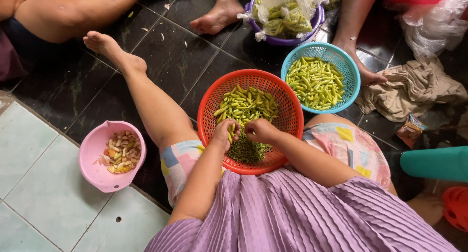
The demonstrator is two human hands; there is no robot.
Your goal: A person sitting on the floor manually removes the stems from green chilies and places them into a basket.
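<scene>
Pinching a small green chili (230, 134) between thumb and fingertips, the left hand (225, 134) is curled closed just below the frame's centre. The right hand (261, 130) sits close beside it with its fingers bunched shut too, though whether they grip the same chili or its stem I cannot tell. Both hands hover over the near half of the orange basket (287, 116), which rests between the person's knees. In it, a heap of pale green chilies (246, 106) lies toward the far side and a darker pile of stems (246, 152) lies under the hands.

A chili like this is light, thin-skinned and smooth, probably firm enough to snap but easy to bruise; holding the body near the cap with one hand and the stem with the other looks like the surest grip.

Right of centre and higher, a teal basket (352, 71) holds more chilies. Above it stands a purple bowl (282, 39) of bagged produce. At lower left a pink bowl (92, 157) holds pale cloves or pieces. Other people's bare feet and legs rest on the dark tiles along the top.
</scene>
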